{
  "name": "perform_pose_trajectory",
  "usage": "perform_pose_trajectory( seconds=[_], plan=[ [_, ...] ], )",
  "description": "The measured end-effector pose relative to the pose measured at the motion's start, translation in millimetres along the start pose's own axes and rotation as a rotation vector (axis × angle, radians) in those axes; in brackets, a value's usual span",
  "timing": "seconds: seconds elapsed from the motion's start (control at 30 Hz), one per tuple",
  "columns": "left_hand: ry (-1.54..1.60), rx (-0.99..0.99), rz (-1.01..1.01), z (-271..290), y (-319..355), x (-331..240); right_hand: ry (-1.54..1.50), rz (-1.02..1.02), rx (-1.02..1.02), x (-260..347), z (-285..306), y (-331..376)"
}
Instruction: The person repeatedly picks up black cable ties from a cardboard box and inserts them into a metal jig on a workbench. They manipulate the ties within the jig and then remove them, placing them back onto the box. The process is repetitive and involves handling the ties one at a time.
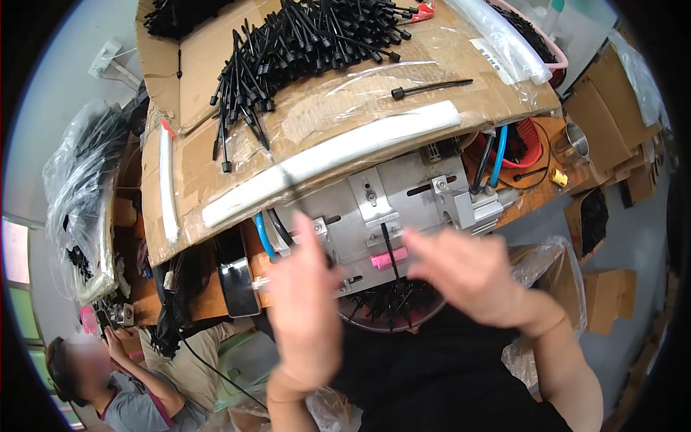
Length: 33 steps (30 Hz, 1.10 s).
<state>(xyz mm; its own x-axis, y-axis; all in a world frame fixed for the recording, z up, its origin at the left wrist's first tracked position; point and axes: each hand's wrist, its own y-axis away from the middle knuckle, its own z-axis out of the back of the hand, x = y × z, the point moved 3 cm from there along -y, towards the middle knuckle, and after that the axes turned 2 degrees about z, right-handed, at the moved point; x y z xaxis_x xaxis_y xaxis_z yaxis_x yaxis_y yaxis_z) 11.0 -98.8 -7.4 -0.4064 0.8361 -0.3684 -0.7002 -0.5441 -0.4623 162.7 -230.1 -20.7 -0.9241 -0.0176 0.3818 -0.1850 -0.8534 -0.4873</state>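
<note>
My left hand [306,302] and my right hand [464,270] are raised and blurred in front of a grey metal fixture [392,198]. Both have fingers apart and hold nothing that I can make out. Between them a thin black strip [389,248] stands in the fixture above a pink block [389,259]. Below the fixture a round bin [392,306] holds several black parts. A heap of black cable ties [302,43] lies on the cardboard shelf [216,86] above.
A single black tie [430,88] lies near the shelf's white foam edge [324,155]. Blue hoses [498,155] and a red basket [529,140] stand to the right. Cardboard boxes [612,108] are stacked at far right. A seated person [122,389] is at lower left beside plastic bags [79,194].
</note>
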Motion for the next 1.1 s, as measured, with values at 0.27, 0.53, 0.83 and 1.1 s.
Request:
perform_pose_trajectory(
  seconds=[0.27, 0.53, 0.83, 1.1],
  plan=[
    [-0.034, 0.307, 0.015, -71, 64, -48, 0.460, -0.019, 0.217, -104, 35, -158],
    [-0.211, 0.275, -0.054, -73, 54, -46, 0.151, 0.158, 0.214, -89, 39, -137],
    [-0.103, 0.336, 0.006, -69, 53, -46, -0.533, -0.206, -0.164, -72, 59, -100],
    [-0.101, -0.089, -0.019, -3, -34, 0, -0.303, -0.005, -0.191, -9, 3, 30]
  ],
)
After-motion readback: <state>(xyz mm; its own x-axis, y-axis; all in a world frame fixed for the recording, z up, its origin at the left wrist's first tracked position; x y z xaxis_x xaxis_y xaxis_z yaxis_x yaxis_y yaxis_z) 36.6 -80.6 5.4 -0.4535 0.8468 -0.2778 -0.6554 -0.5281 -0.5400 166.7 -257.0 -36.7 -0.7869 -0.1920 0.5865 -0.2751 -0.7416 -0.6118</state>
